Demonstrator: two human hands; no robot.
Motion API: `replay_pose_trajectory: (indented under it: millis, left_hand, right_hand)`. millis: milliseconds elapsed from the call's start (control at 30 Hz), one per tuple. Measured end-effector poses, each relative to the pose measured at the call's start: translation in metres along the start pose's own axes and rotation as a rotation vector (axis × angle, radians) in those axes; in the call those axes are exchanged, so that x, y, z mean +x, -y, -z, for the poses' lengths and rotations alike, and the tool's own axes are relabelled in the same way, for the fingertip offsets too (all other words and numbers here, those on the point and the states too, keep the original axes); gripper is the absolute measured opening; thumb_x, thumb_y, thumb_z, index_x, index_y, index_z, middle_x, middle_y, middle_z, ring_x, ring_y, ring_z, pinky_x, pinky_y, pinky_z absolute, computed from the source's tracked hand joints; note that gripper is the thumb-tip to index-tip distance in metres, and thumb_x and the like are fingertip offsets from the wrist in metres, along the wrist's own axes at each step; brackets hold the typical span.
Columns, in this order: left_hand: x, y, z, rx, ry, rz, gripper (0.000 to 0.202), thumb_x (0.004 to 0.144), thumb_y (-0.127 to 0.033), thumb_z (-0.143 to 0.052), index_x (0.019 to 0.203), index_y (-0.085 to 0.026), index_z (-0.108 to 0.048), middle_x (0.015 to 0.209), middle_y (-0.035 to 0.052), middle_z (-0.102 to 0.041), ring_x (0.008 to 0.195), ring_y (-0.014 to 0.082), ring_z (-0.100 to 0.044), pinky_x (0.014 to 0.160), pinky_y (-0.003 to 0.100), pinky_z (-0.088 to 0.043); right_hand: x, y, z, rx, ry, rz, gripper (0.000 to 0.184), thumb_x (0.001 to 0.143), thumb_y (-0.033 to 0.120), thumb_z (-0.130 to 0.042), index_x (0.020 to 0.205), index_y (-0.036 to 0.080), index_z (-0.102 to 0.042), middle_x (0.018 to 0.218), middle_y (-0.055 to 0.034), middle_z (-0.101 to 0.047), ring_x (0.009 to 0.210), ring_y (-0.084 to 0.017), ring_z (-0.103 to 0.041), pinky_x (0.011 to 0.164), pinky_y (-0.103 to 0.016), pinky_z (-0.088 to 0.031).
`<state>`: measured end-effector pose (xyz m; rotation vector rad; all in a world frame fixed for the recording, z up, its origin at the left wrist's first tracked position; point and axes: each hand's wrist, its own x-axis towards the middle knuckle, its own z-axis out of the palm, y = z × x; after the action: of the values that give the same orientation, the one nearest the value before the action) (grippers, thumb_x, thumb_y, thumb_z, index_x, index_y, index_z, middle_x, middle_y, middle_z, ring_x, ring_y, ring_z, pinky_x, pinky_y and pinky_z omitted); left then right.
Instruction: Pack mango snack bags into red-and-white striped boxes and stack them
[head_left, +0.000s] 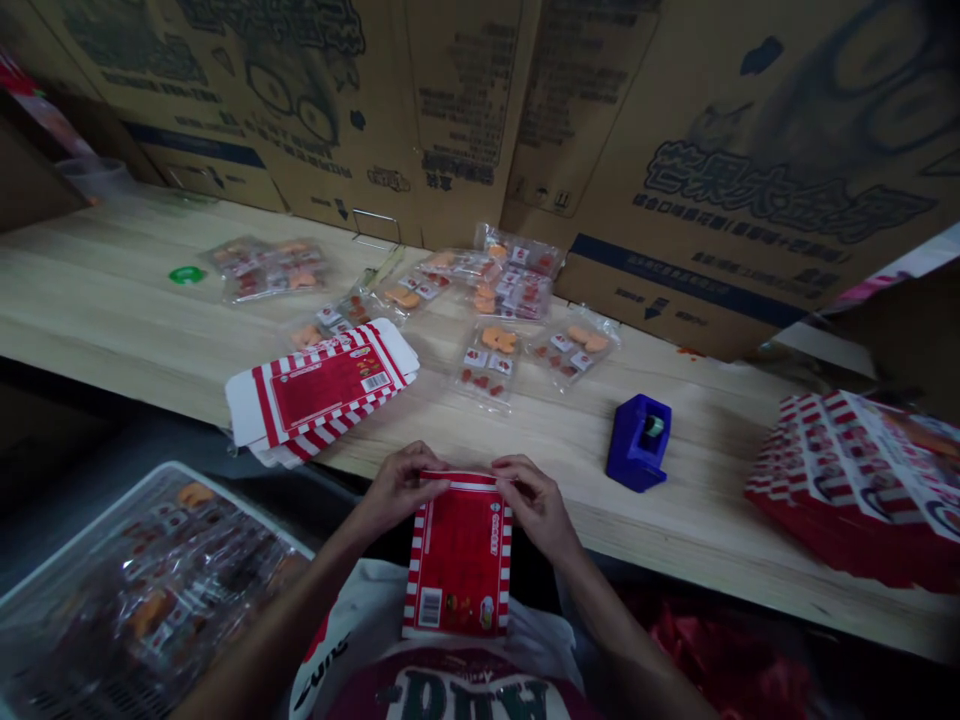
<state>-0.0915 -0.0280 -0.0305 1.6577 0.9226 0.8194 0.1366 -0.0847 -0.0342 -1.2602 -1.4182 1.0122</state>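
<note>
Red striped carton is held at the lower centre of the frame; the left hand and the right hand both pinch its upper edge, fingers nearly closed; flat cartons lie on the counter, left of centre; a blue tape dispenser stands right of centre.

On the large brown cardboard carton at right: outlined Chinese characters opening 芒果大, above a down-pointing arrow. On the brown cardboard carton at left: similar arrow, blurred Chinese lettering. On the held red-and-white striped cardboard box and the red-and-white striped cardboard stack: barcodes, digits unreadable. On the white-and-maroon shirt: large letters, unclear.
</note>
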Motion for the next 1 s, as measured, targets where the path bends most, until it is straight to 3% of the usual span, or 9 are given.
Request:
replay_pose_trajectory:
  millis: [100,233,400,633,800,1000]
  left_hand:
    - [-0.001,-0.007,0.003,0.053,0.033,0.006,0.026,0.087,-0.032,-0.055,0.077,-0.015,-0.072,0.08,0.0059,-0.064,0.076,0.0161,-0.059,0.071,0.027,-0.044]
    - [0.002,-0.014,0.005,0.131,-0.001,0.032,0.018,0.08,-0.029,-0.062,0.081,-0.015,-0.073,0.074,0.0048,-0.068,0.07,0.0159,-0.061,0.066,0.026,-0.045]
    - [0.015,-0.018,0.012,0.009,0.041,0.143,0.022,0.076,-0.031,-0.063,0.072,-0.012,-0.072,0.066,0.0047,-0.07,0.06,0.0147,-0.06,0.056,0.022,-0.044]
    - [0.021,-0.02,0.017,0.121,0.126,0.074,0.023,0.079,-0.03,-0.061,0.068,-0.012,-0.071,0.061,0.0026,-0.066,0.056,0.0125,-0.056,0.054,0.02,-0.039]
    - [0.016,-0.025,0.018,0.22,0.168,-0.082,0.029,0.088,-0.028,-0.052,0.071,-0.013,-0.069,0.068,0.0043,-0.066,0.063,0.0125,-0.058,0.061,0.021,-0.041]
    - [0.009,-0.019,0.011,0.151,0.169,-0.093,0.022,0.086,-0.03,-0.059,0.082,-0.013,-0.072,0.078,0.0064,-0.07,0.071,0.0154,-0.063,0.067,0.024,-0.046]
  right_hand:
    - [0.001,0.002,0.001,0.019,0.041,-0.083,0.02,0.087,0.033,-0.057,0.08,0.019,-0.07,0.098,-0.0074,-0.068,0.09,-0.019,-0.063,0.078,-0.029,-0.049]
    - [0.009,0.009,0.003,-0.042,0.063,-0.165,0.014,0.078,0.031,-0.066,0.083,0.018,-0.071,0.083,-0.0047,-0.072,0.076,-0.018,-0.065,0.067,-0.027,-0.05]
    - [0.025,0.019,0.008,-0.103,0.072,-0.169,0.014,0.075,0.03,-0.066,0.069,0.017,-0.067,0.062,-0.0011,-0.066,0.054,-0.013,-0.056,0.05,-0.023,-0.043]
    - [0.03,0.017,0.012,-0.124,0.158,-0.15,0.02,0.079,0.03,-0.063,0.065,0.017,-0.062,0.062,-0.0004,-0.063,0.057,-0.013,-0.056,0.054,-0.023,-0.043]
    - [0.019,0.022,0.012,-0.19,0.139,-0.016,0.019,0.084,0.032,-0.06,0.074,0.018,-0.066,0.071,-0.0012,-0.064,0.066,-0.014,-0.058,0.06,-0.024,-0.045]
    - [0.004,0.014,0.009,-0.25,0.061,0.139,0.007,0.083,0.026,-0.064,0.083,0.02,-0.066,0.084,-0.0044,-0.068,0.077,-0.018,-0.063,0.071,-0.028,-0.048]
